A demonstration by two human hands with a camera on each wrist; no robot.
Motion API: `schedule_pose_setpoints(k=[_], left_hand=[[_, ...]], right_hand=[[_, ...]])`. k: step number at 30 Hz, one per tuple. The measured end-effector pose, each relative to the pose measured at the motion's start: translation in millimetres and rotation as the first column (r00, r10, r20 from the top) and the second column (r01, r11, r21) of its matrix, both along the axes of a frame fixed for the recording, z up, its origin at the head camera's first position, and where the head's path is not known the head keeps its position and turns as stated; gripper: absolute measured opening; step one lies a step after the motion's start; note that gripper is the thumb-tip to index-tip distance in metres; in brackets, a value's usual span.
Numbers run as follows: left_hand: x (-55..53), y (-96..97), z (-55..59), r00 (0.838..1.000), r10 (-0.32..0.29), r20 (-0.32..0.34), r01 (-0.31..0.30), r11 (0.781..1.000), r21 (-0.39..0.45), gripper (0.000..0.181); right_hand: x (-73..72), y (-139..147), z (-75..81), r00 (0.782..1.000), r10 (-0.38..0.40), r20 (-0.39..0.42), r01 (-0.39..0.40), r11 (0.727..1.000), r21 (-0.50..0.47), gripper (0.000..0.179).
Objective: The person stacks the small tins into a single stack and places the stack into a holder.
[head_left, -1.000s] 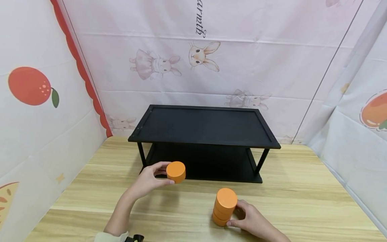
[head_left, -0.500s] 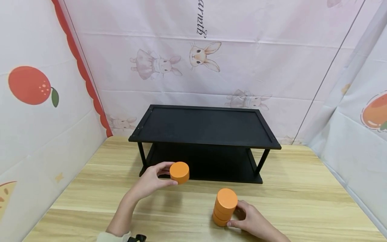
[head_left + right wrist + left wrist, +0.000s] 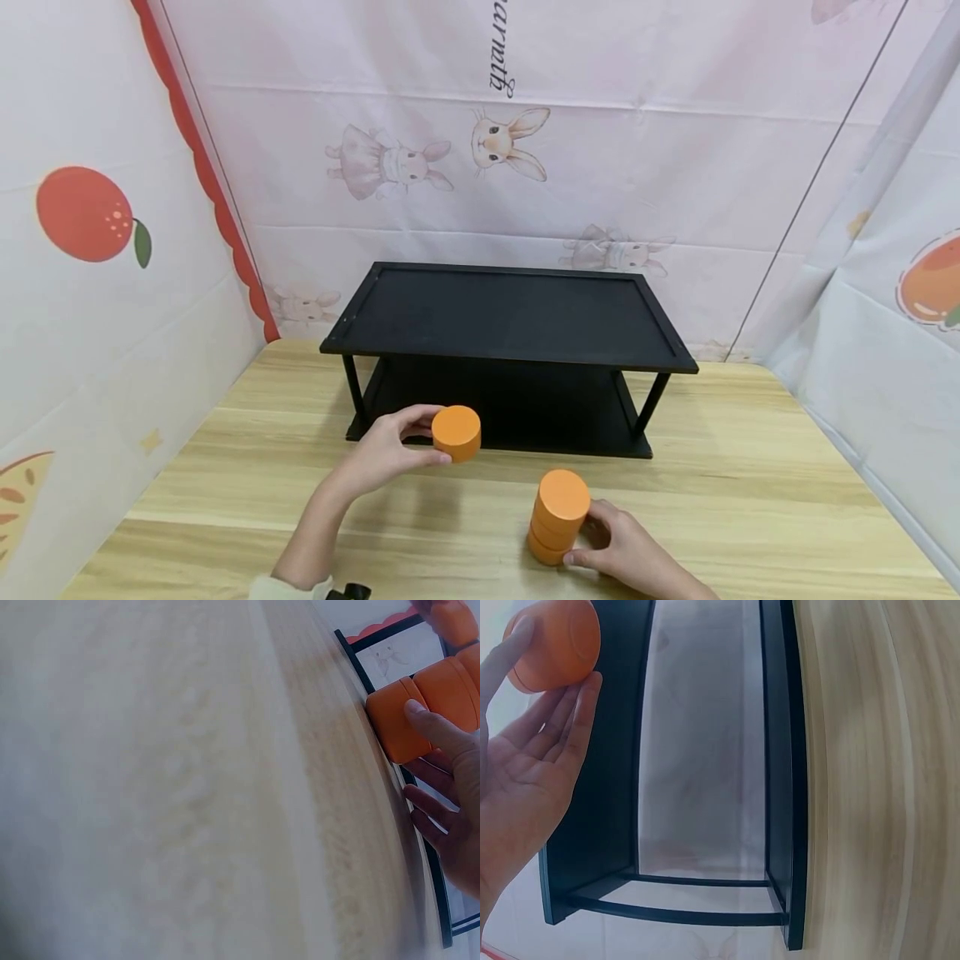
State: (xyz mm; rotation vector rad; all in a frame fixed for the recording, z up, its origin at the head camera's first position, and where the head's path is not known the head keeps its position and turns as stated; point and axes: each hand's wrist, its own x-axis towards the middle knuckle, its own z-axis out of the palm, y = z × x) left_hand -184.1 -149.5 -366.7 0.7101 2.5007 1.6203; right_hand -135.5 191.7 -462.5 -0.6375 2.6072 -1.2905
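My left hand [image 3: 386,454] pinches a short orange cylinder [image 3: 459,429] between thumb and fingers, raised over the table in front of the black shelf [image 3: 502,317]. In the left wrist view that orange cylinder's one end shows a shallow ring, and the fingers [image 3: 581,720] lie along its side. To the right stands an upright stack of orange cylinders [image 3: 561,504] on the wooden table [image 3: 750,483]. My right hand [image 3: 626,546] holds the stack's lower part from the right side. In the right wrist view the thumb lies on the bottom cylinder [image 3: 394,727].
The two-level black shelf stands at the back of the table, its lower board [image 3: 525,417] behind my left hand. A printed cloth with rabbits [image 3: 498,142] hangs behind it. White cloths with fruit prints [image 3: 84,215] close off both sides.
My left hand has moved a little to the right with the orange cylinder, closer to the stack. My right hand and the stack have stayed in place.
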Motion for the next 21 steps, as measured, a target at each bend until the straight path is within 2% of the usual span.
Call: schedule_pose_setpoints(k=[9,21], left_hand=[[0.2,10.0,1.7,1.0,-0.026,0.0,0.026,1.0,-0.001,0.058],[-2.1,22.6,-2.2,0.997,-0.077,-0.012,0.077,0.997,0.009,0.055]], right_hand=[[0.4,1,-1.4,1.0,-0.008,-0.006,0.008,1.0,0.0,0.057],[0.2,0,1.6,1.0,-0.005,0.014,0.006,1.0,-0.015,0.061]])
